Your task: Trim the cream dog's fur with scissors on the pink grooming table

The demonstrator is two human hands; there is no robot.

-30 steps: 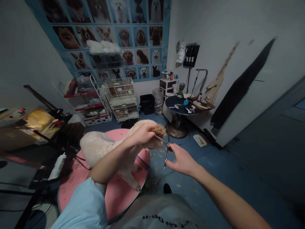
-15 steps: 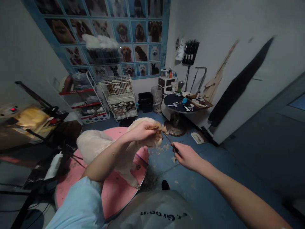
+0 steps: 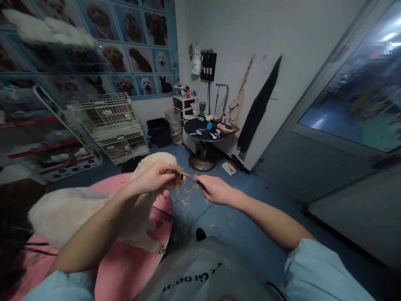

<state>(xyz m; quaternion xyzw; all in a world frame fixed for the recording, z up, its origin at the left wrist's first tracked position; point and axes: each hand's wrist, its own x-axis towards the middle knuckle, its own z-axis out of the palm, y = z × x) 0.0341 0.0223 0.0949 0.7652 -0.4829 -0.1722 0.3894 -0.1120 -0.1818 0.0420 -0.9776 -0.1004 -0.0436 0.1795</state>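
A small cream-furred dog [image 3: 72,209] stands on a round pink grooming table [image 3: 125,267]. My left hand [image 3: 155,177] grips a tuft of fur at the dog's head or ear, its fingers closed around it. My right hand [image 3: 214,190] holds a pair of metal scissors [image 3: 189,177], their blades reaching into the tuft just beside my left fingers. Clipped bits of fur drop below the hands toward the blue floor.
White wire cages [image 3: 109,123] and a red-shelved rack [image 3: 44,146] stand along the poster wall. A dark round table [image 3: 203,130] with tools stands at the back by a black bin [image 3: 159,131]. A glass door [image 3: 351,96] is at right. Fur clippings litter the floor.
My view has swung right, so the dog and table now sit further left. My right hand has moved in closer, bringing the scissors up to the tuft that my left hand holds.
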